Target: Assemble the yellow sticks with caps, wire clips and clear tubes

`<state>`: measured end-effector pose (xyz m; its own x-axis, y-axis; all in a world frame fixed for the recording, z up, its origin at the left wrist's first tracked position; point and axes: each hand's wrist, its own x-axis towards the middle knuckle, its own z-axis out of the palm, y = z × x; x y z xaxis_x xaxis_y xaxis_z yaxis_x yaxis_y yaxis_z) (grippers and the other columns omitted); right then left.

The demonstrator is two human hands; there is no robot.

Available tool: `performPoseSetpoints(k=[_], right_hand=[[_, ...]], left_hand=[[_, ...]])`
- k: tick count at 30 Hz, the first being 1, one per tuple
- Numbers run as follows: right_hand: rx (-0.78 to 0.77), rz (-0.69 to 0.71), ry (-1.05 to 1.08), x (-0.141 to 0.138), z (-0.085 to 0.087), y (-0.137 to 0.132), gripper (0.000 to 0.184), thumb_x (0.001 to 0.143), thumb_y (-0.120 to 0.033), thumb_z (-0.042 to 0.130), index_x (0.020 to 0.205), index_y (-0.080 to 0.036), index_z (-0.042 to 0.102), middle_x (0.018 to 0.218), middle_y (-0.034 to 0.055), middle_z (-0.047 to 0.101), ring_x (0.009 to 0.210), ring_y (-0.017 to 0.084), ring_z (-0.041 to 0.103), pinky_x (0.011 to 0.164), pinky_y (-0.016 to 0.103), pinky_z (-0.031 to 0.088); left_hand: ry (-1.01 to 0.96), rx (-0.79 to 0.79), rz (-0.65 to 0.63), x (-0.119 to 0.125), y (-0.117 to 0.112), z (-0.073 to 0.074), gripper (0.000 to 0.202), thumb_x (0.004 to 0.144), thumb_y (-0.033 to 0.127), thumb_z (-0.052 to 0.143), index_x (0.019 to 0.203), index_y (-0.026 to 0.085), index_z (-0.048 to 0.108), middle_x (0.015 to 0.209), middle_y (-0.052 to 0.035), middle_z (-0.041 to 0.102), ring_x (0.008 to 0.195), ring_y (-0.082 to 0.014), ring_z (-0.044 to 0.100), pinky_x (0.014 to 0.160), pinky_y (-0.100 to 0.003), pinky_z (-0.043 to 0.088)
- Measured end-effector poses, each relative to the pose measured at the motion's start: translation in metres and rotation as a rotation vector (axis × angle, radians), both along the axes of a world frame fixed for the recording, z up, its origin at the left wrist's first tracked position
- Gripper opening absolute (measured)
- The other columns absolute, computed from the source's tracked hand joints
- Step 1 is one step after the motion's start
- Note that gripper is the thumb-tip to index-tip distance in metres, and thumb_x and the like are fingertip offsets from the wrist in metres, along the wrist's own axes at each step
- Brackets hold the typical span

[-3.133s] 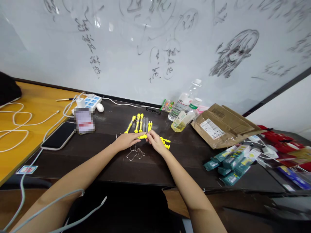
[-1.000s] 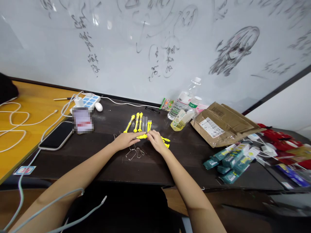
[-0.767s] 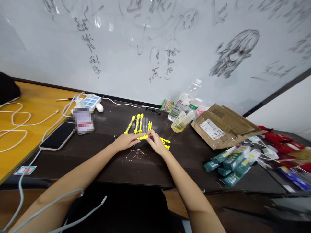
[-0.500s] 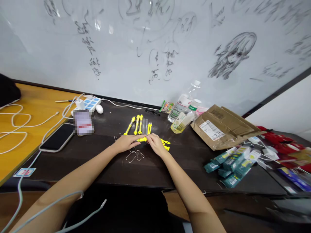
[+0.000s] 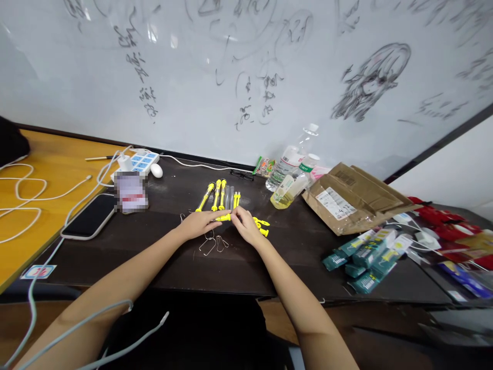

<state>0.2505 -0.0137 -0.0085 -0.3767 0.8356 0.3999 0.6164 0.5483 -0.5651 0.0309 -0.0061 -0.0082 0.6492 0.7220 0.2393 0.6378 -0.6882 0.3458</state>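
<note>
Between my hands lies a small yellow plastic part (image 5: 223,218), held roughly level just above the dark table. My left hand (image 5: 198,224) grips its left end with thumb and fingers. At the other end, my right hand (image 5: 245,224) has its fingertips closed on the same part. Beyond the hands are yellow-and-clear tube assemblies (image 5: 217,195), clear tubes (image 5: 229,197) and thin yellow pieces (image 5: 236,198) in a row. Bent metal wires (image 5: 214,244) rest in front of my left hand. More yellow pieces (image 5: 262,225) lie right of my right hand, which partly hides them.
A phone (image 5: 90,217), power strip (image 5: 144,163) and white cables are at the left. To the right stand two bottles (image 5: 288,190), a cardboard parcel (image 5: 346,203) and several green boxes (image 5: 370,259). A whiteboard (image 5: 192,113) rises behind the table.
The yellow part between my hands has tilted slightly, and my right fingers have shifted a little on it. The whole view has moved slightly; the other objects stay in place.
</note>
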Motion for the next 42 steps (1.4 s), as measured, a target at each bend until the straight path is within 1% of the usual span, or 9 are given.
performPoseSetpoints(k=[3,5,10,12,17,20,26,35,42], right_hand=[[-0.021,0.041,0.085,0.0011,0.0004,-0.0022,0.005,0.089,-0.027,0.044,0.09,-0.022,0.045,0.083,0.0002,0.054,0.077,0.017,0.05,0.074,0.03,0.036],[-0.033,0.047,0.099,0.0019,0.0011,-0.0029,0.006,0.09,-0.026,0.042,0.094,-0.022,0.045,0.084,0.0006,0.055,0.078,0.018,0.051,0.075,0.031,0.037],[0.011,-0.001,-0.054,0.0011,0.002,-0.0008,0.03,0.096,-0.036,0.033,0.073,-0.022,0.045,0.073,0.0018,0.054,0.079,0.019,0.049,0.078,0.033,0.033],[0.011,0.007,-0.063,0.0005,0.0016,-0.0001,0.033,0.096,-0.036,0.033,0.069,-0.021,0.044,0.071,0.0018,0.054,0.079,0.02,0.049,0.078,0.033,0.032],[-0.018,0.049,0.101,0.0021,0.0004,-0.0018,0.005,0.09,-0.027,0.045,0.089,-0.022,0.046,0.082,0.0003,0.055,0.078,0.017,0.051,0.078,0.031,0.035],[-0.022,0.041,0.12,0.0033,0.001,-0.0023,0.008,0.09,-0.027,0.045,0.096,-0.022,0.046,0.081,-0.0004,0.056,0.076,0.017,0.052,0.079,0.031,0.035],[-0.009,0.027,-0.001,0.0005,0.0022,-0.0008,0.031,0.096,-0.036,0.037,0.07,-0.021,0.044,0.073,0.0007,0.054,0.079,0.018,0.051,0.079,0.032,0.033],[-0.036,0.006,0.119,0.0007,0.0029,-0.002,0.026,0.095,-0.036,0.038,0.074,-0.022,0.046,0.071,-0.0007,0.055,0.072,0.016,0.051,0.076,0.031,0.036],[-0.067,-0.066,0.354,0.008,0.0023,0.004,0.025,0.093,-0.037,0.039,0.073,-0.022,0.042,0.064,-0.0017,0.05,0.064,0.015,0.049,0.067,0.028,0.038]], left_hand=[[0.001,-0.007,0.002,-0.0002,0.0005,-0.0003,0.048,0.096,0.049,0.033,0.143,0.041,0.032,0.125,0.0013,0.062,0.104,-0.0184,0.063,0.086,-0.027,0.047],[0.006,-0.002,0.007,-0.0001,0.0005,-0.0007,0.047,0.096,0.048,0.034,0.143,0.041,0.032,0.125,0.0009,0.062,0.103,-0.0185,0.063,0.085,-0.027,0.048],[0.01,0.01,0.003,0.0008,-0.0002,-0.0008,0.047,0.096,0.047,0.035,0.143,0.04,0.033,0.125,0.0007,0.062,0.103,-0.0186,0.063,0.085,-0.027,0.047],[0.001,0.008,-0.005,0.0009,-0.0002,-0.0004,0.047,0.096,0.048,0.034,0.143,0.04,0.033,0.125,0.0008,0.062,0.104,-0.0189,0.063,0.085,-0.027,0.047],[-0.019,0.004,0.006,0.0001,0.0011,-0.0011,0.047,0.096,0.047,0.036,0.142,0.039,0.034,0.123,0.0002,0.063,0.104,-0.0185,0.063,0.087,-0.028,0.048],[-0.03,0.004,0.002,-0.0001,0.0014,-0.0018,0.048,0.096,0.046,0.037,0.143,0.039,0.033,0.125,0.0004,0.062,0.105,-0.0182,0.063,0.088,-0.028,0.048],[-0.024,-0.002,-0.004,0.0007,0.001,-0.0012,0.048,0.096,0.046,0.037,0.143,0.039,0.032,0.128,0.0003,0.06,0.107,-0.019,0.062,0.088,-0.029,0.047],[-0.062,-0.057,0.011,-0.0024,0.0031,0.0011,0.05,0.093,0.049,0.042,0.141,0.035,0.037,0.13,-0.0004,0.059,0.111,-0.02,0.06,0.09,-0.029,0.046],[-0.023,-0.065,0.051,-0.0077,0.0081,0.0027,0.047,0.093,0.051,0.038,0.137,0.034,0.044,0.125,0.0004,0.062,0.102,-0.0199,0.064,0.085,-0.028,0.047]])
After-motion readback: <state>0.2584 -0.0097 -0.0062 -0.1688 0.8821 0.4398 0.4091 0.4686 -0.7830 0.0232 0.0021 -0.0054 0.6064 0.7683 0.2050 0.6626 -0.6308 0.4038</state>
